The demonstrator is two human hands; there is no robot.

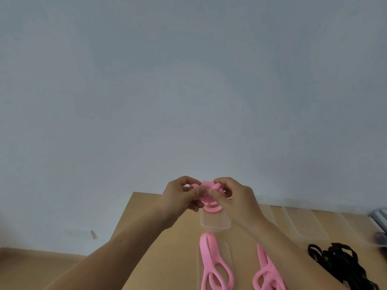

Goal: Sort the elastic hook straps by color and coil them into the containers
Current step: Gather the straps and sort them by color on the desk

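Left hand (180, 195) and right hand (234, 197) both pinch 1 coiled pink strap (206, 190) over a clear container (215, 223). Another pink strap (206, 256) lies across the nearer container (225, 256).

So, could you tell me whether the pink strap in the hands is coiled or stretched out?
Coiled: the pink strap is bunched in overlapping loops, pinched between the left hand and right hand over a clear container.

Both bare forearms reach forward and angle inward, the hands meeting close together, raised ahead of the body. The left hand (180, 194) and the right hand (234, 197) have fingers curled — thumbs nearly touching — pinching something between them.
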